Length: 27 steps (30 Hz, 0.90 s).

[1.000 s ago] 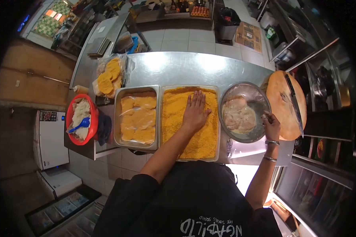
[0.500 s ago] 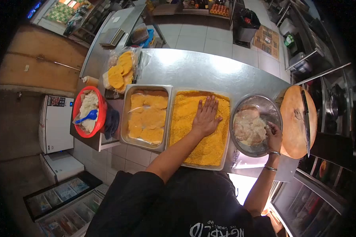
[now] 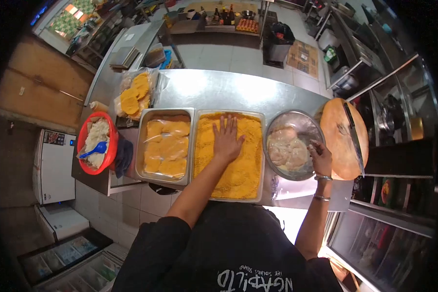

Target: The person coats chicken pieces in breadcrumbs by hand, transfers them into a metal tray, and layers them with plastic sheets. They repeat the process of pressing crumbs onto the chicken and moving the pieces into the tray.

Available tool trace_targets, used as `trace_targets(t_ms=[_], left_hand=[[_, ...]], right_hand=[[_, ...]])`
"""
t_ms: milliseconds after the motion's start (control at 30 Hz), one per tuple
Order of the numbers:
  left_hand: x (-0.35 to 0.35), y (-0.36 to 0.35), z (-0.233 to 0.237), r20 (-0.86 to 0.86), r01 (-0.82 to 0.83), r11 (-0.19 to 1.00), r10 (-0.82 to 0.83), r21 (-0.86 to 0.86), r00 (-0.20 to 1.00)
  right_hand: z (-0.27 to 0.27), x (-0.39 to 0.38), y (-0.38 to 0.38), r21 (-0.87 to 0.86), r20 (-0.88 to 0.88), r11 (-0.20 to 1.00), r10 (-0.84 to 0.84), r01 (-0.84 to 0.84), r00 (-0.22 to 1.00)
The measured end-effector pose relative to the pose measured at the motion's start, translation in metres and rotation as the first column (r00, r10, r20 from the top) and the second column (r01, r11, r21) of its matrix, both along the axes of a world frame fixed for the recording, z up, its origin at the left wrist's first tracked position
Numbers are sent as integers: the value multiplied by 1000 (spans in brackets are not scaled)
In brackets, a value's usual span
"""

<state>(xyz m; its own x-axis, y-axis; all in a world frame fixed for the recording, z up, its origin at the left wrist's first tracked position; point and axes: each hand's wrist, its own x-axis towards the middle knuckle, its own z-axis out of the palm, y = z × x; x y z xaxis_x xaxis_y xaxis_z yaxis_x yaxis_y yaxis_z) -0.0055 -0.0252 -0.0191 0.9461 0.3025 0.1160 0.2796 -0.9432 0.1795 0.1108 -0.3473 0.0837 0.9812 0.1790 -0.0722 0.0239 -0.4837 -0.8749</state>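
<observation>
My left hand lies flat with its fingers spread on the yellow crumbs in a rectangular tray. At the right side of a steel bowl, my right hand has its fingers drawn together over the rim; what they hold, if anything, is too small to name. Pale, wet meat pieces sit in the bowl. Left of the crumbs, a metal pan holds flat yellow-coated pieces in rows under clear film.
A knife rests on a round wooden board at the right. A red basin with white food and a blue scoop stands at the left. Behind the pan lies a plastic bag of coated pieces.
The whole view has shifted, so the table's things appear further left. My left hand is still flat on the crumbs but further towards their left side. My right hand remains at the bowl's right rim.
</observation>
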Motion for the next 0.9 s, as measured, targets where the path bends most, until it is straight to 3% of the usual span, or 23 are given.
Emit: trace_targets(t_ms=[233, 300, 333, 400, 533, 633, 700, 733, 800, 900], left_hand=[[-3, 1, 15, -29, 65, 998, -65, -10, 997], [1, 11, 42, -180, 55, 960, -107, -274, 978], [3, 19, 36, -178, 63, 959, -116, -275, 977], [10, 38, 27, -137, 78, 844, -176, -530, 975], [17, 54, 47, -265, 209, 863, -358, -460, 895], [5, 54, 70, -167, 226, 867, -328, -444, 930], [-1, 53, 87, 43, 344, 843, -359, -414, 932], [-6, 51, 94, 39, 343, 842, -360, -417, 932], [-15, 48, 106, 178, 437, 864, -403, -249, 898], [-41, 37, 109, 221, 517, 801, -469, -302, 855]], right_hand=[[11, -13, 6, 82, 3, 997, 13, -13, 1000], [15, -16, 6, 63, 19, 997, 35, -36, 999], [13, -16, 3, 61, 21, 998, 26, -27, 999], [8, -16, 2, 79, 86, 996, 31, -38, 996], [17, -16, -3, 77, 7, 997, 7, -8, 1000], [17, -18, -6, 74, 12, 997, 5, -6, 1000], [19, -17, -7, 35, 26, 999, 1, -2, 1000], [14, -16, -9, 34, 22, 999, 0, 0, 1000], [10, -13, -10, 65, 33, 998, -3, 1, 999], [10, -14, -11, 55, 10, 998, -5, 4, 1000]])
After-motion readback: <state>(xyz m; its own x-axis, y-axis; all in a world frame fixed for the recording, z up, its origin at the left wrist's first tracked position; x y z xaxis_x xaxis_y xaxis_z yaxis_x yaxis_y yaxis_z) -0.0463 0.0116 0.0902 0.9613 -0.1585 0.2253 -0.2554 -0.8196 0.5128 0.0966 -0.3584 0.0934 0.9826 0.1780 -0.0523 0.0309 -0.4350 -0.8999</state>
